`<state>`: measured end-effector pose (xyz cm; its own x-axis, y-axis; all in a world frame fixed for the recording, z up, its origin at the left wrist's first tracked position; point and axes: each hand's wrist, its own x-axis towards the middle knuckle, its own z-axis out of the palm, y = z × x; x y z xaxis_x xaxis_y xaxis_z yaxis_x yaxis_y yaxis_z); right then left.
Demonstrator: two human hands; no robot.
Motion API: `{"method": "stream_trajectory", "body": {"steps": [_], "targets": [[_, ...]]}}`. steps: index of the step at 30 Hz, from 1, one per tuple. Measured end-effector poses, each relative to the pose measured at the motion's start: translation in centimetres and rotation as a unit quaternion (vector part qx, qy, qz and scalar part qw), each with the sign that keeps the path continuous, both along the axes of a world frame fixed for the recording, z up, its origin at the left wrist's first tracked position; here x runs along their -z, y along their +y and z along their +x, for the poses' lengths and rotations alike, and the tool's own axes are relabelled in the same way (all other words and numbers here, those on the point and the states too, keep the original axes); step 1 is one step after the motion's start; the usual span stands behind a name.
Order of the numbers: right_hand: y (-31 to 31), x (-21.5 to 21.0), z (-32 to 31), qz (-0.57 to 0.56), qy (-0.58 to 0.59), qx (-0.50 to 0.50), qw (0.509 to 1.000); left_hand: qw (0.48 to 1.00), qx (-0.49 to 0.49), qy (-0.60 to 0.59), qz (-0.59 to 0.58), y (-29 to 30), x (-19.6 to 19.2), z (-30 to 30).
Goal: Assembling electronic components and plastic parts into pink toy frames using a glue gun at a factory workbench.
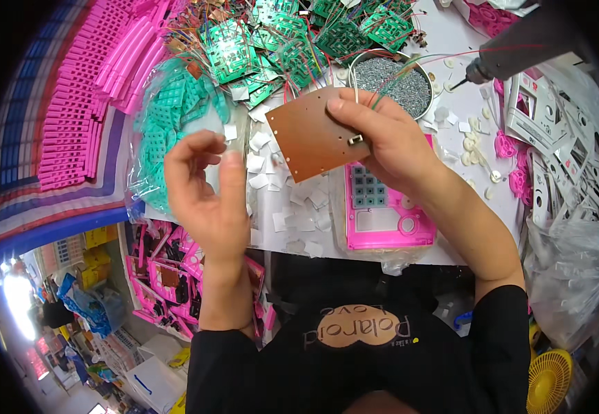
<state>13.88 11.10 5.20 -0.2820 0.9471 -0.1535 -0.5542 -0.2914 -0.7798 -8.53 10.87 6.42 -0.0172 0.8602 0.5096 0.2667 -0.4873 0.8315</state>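
My right hand (392,138) grips a brown circuit board (306,141) by its right side, thumb on the plain face. A small metal switch or socket sits near the board's edge, and thin wires trail from it. To the board's left is my left hand (206,186), fingers half curled and thumb apart. A small white square pad (230,132) shows right by its fingertip; I cannot tell whether they touch. Below my right hand lies a pink plastic housing (389,238) with a grey-green rubber keypad (368,190) set in it.
Green circuit boards (230,52) with wires are heaped at the back, beside a round tin of screws (389,83). An electric screwdriver (520,48) hangs at upper right. White pads (292,210), teal keypads (175,117), pink strips (72,117) and white panels (561,138) lie around.
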Motion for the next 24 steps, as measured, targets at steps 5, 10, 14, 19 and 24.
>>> {"method": "stream_trajectory", "body": {"steps": [5, 10, 14, 19, 24], "targets": [[-1.5, -2.1, -0.8, 0.138, -0.195, 0.021, 0.971, 0.918, 0.231, -0.143, -0.288, -1.2, 0.1, 1.8], [-3.6, -1.1, 0.9, 0.065, -0.136, 0.100, 0.984, 0.882, 0.242, -0.302, -0.270, -1.6, 1.0, 2.5], [-4.8, -0.2, 0.4, 0.057, -0.049, 0.162, 0.984, 0.873, 0.230, -0.339, -0.266, -2.3, 1.7, 3.5], [-4.7, 0.0, 0.1, 0.216, -0.166, 0.229, 0.935, 0.907, 0.186, -0.320, -0.200, -3.1, 1.9, 4.5], [-3.9, -0.7, 0.9, 0.043, -0.035, 0.001, 0.998, 0.878, 0.306, -0.313, -0.195, -3.0, 0.8, 4.2]]}}
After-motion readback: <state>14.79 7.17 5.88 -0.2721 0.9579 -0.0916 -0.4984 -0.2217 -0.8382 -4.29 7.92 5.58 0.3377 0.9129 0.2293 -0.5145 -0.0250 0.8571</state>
